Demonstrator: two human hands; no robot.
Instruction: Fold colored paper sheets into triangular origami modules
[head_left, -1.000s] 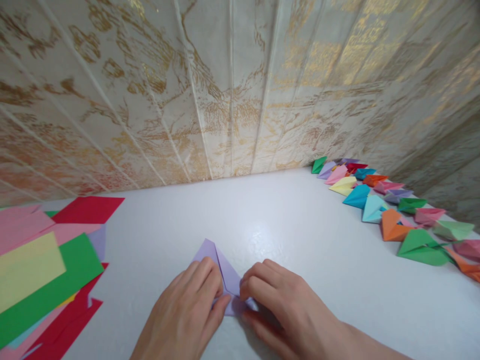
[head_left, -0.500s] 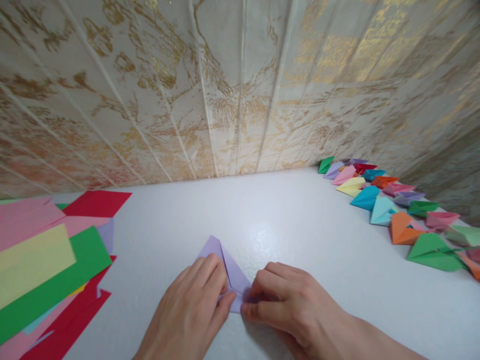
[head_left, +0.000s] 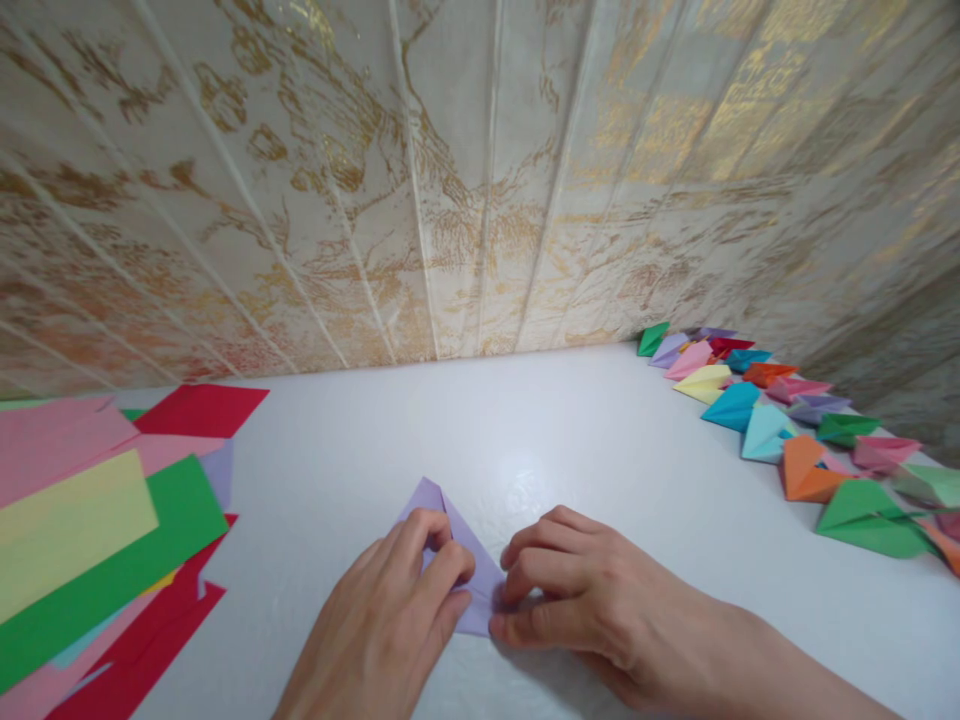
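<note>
A light purple sheet of paper [head_left: 480,573], folded to a point at its far end, lies on the white table in front of me. My left hand [head_left: 405,590] rests on its left part with bent fingers, pressing it down and hiding much of that side. At the near right corner, my right hand [head_left: 577,590] has its thumb and curled fingers closed on the paper's edge. A crease runs down from the tip, partly behind my left fingers.
Coloured paper sheets, a green one [head_left: 187,505] and a red one [head_left: 202,410] among them, lie piled on the left. Folded paper pieces, such as a green one [head_left: 870,518] and an orange one [head_left: 810,470], line the right side. A patterned wall [head_left: 465,200] rises behind the table [head_left: 360,430].
My left index finger and thumb have shifted slightly right over the paper. My right fingers have lifted and spread a little, staying at the right corner. The view has tilted slightly.
</note>
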